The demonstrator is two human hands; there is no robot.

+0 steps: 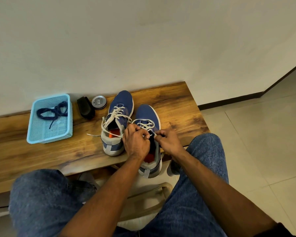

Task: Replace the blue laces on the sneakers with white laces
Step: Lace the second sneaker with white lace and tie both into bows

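Left hand (136, 142) and right hand (167, 141) each pinch a white lace (144, 124) on the blue mesh sneaker (148, 117). Far left of the left hand, a light-blue perforated plastic basket (32, 132) holds dark blue laces (53, 111).

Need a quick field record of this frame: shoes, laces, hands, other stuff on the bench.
near shoe: white lace partly threaded, heel past the bench edge
far shoe: white-laced, ends loose
blue laces: in the basket, left of the shoes
left hand: pinches the white lace at the near shoe
right hand: pinches the lace too
tin, black object: between basket and far shoe
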